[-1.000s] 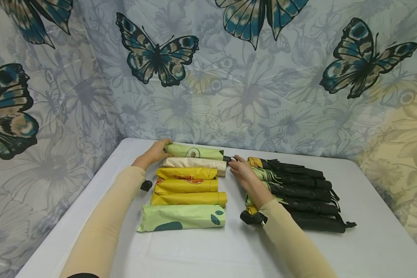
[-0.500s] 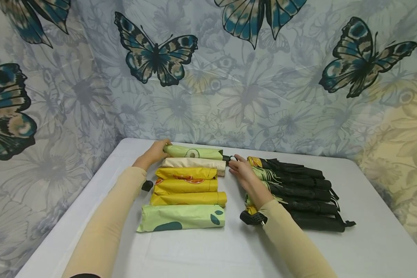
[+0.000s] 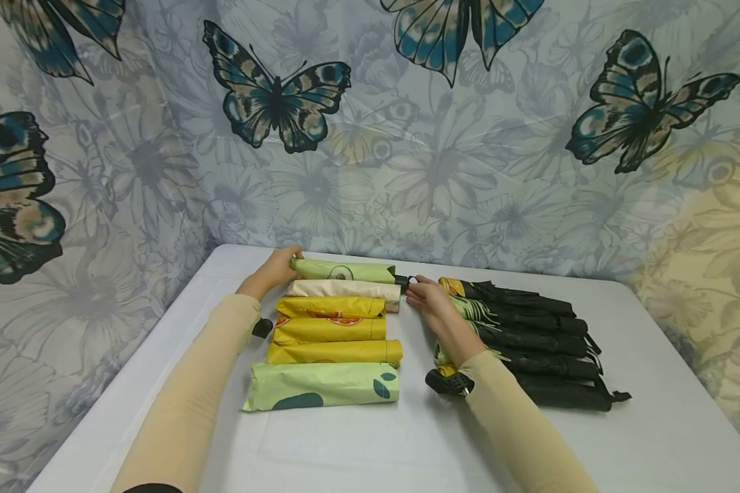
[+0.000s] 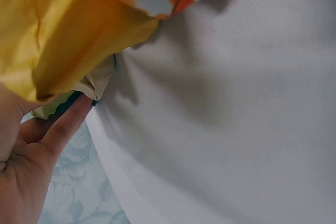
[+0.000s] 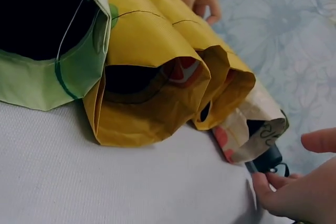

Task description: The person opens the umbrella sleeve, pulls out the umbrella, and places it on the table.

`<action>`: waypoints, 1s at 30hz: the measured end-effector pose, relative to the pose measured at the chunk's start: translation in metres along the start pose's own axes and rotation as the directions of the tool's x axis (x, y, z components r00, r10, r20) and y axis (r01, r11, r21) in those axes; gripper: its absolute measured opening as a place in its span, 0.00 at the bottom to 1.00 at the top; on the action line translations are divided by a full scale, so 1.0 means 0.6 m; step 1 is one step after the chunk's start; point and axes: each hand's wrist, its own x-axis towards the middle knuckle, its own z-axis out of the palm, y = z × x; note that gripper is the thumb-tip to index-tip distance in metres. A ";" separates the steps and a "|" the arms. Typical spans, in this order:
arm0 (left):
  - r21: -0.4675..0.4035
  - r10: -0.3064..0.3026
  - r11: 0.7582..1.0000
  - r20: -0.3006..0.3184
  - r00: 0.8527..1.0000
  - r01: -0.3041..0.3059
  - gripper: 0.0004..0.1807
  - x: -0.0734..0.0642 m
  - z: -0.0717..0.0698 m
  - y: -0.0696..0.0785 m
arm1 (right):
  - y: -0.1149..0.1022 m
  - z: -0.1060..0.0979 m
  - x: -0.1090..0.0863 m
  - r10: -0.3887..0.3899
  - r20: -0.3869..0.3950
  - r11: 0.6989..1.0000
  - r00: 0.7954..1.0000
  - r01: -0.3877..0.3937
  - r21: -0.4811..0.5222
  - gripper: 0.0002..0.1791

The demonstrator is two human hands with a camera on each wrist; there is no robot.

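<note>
At the far end of a row lies a green folded umbrella [image 3: 364,272] with an avocado print and a black handle [image 3: 401,281]. My left hand [image 3: 275,271] holds its left end between thumb and fingers; the left wrist view shows those fingers [image 4: 71,121] beside cream and green fabric. My right hand [image 3: 432,305] is at the handle, with fingertips [image 5: 265,184] touching near the black handle and strap and the thumb standing apart. Nearer to me are a cream umbrella [image 3: 345,292], several yellow ones [image 3: 333,330] and a light green one [image 3: 327,387].
Several black-sided folded umbrellas [image 3: 551,346] lie side by side under and right of my right forearm, one black handle [image 3: 450,385] sticking out left. Another black handle [image 3: 262,329] pokes out by my left wrist. A butterfly-print cloth [image 3: 370,192] hangs behind the white table [image 3: 321,452].
The avocado umbrella has turned slightly, so less of its round print shows. My right fingertips have shifted a little at the handle's strap. Both arms stay almost in place.
</note>
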 end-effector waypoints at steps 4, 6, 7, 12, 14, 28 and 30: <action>-0.003 -0.009 1.000 -0.005 1.000 0.009 0.17 0.000 -0.002 -0.001 | -0.002 -0.003 0.004 0.001 0.022 1.000 1.000 -0.002 0.031 0.35; -0.010 -0.015 1.000 -0.007 1.000 0.015 0.17 0.000 -0.002 -0.001 | -0.004 -0.003 0.004 -0.003 0.044 0.998 0.999 0.001 0.063 0.35; -0.013 -0.016 1.000 -0.008 1.000 0.016 0.17 0.000 -0.003 -0.001 | -0.005 -0.003 0.003 -0.009 0.059 0.997 0.998 0.004 0.078 0.35; -0.059 -0.040 0.997 0.001 0.999 0.040 0.17 -0.001 -0.004 -0.006 | -0.007 -0.009 0.000 -0.030 0.099 0.991 0.995 0.017 0.133 0.33; -0.081 -0.047 0.996 0.005 0.999 0.047 0.17 -0.003 -0.004 -0.008 | -0.007 -0.011 0.001 -0.032 0.110 0.991 0.993 0.017 0.136 0.33; -0.159 -0.046 0.986 0.024 0.999 0.049 0.20 -0.003 -0.001 -0.019 | 0.000 0.001 0.007 -0.040 0.048 0.998 0.998 0.037 0.060 0.35; -0.160 -0.041 0.986 0.026 0.999 0.045 0.21 -0.004 -0.001 -0.021 | 0.001 0.005 0.010 -0.046 0.039 0.999 0.998 0.045 0.029 0.35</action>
